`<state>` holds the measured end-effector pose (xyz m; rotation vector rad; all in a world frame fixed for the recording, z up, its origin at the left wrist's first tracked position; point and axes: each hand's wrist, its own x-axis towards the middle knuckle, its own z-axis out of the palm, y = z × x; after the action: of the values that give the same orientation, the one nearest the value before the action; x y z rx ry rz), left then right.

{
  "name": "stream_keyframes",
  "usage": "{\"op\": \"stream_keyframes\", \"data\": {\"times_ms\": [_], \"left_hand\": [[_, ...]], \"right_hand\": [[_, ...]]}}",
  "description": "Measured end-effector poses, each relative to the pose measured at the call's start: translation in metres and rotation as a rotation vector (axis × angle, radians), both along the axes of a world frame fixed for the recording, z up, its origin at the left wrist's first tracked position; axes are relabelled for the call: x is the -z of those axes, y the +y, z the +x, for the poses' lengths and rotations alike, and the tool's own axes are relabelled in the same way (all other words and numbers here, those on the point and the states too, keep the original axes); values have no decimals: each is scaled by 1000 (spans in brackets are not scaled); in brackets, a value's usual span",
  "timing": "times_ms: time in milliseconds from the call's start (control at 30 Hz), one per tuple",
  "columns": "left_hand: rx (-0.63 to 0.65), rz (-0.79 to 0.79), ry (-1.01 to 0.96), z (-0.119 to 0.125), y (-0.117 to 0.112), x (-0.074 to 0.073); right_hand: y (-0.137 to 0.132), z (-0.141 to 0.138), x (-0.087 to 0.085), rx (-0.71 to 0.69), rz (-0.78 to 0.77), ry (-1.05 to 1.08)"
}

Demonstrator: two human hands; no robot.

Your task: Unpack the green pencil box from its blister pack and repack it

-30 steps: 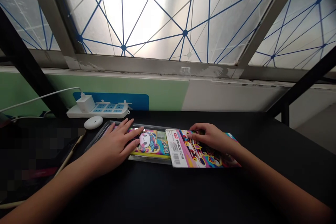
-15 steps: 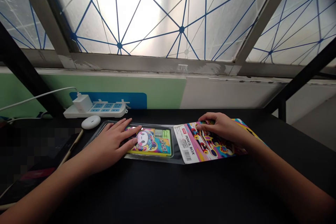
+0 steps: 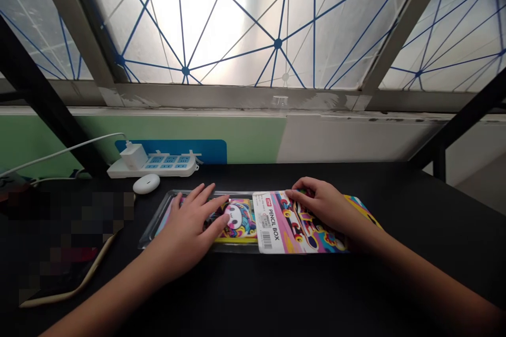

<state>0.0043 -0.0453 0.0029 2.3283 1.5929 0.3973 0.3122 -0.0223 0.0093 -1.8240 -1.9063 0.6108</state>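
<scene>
Right hand [image 3: 326,205]: thumb and fingers closed on the far edge of the card [image 3: 302,226]. Left hand [image 3: 190,226]: fingers spread apart, laid flat on the clear tray [image 3: 151,233], gripping nothing. The box [image 3: 239,218] lies in the tray, at the middle of the desk [image 3: 253,295], partly under the left hand and partly under the card.

Change noted: half a second ago the card stood farther right and the tray's right end showed; the card now overlaps that end. Judged from this, the two pieces are not yet apart.

Markings: "PENCIL BOX" legible on the card's left strip, with a barcode [image 3: 267,240]; red logo [image 3: 268,202] too small to read. The box's "SPORT" lettering is now covered.

Farther left: white case [image 3: 146,184], power strip [image 3: 169,171], plugged charger [image 3: 133,157].
</scene>
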Motion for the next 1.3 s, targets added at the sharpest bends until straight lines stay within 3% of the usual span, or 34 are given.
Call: {"op": "stream_keyframes", "data": {"times_ms": [200, 367, 533, 633, 767, 967, 1100, 1200, 1300], "left_hand": [[78, -112, -491, 16, -29, -8], [-31, -44, -746, 4, -15, -16], [-133, 63, -885, -8, 7, -1], [-145, 52, -911, -5, 7, 12], [-158, 76, -963, 1, 3, 16], [-93, 61, -1263, 3, 5, 17], [-145, 44, -1246, -1, 10, 14], [-311, -100, -1190, -6, 13, 11], [-394, -294, -1180, -7, 15, 10]], "right_hand": [[-5, -16, 12, -129, 84, -98], [3, 8, 0, -187, 0, -163], [10, 46, -14, -303, -277, -90], [10, 52, -15, -321, -310, -55], [10, 26, -12, -301, -158, -162], [16, -75, -23, -498, -20, -362], [17, -123, -28, -604, 84, -407], [13, -114, -23, -548, 253, -433], [5, -66, -11, -473, 291, -395]]}}
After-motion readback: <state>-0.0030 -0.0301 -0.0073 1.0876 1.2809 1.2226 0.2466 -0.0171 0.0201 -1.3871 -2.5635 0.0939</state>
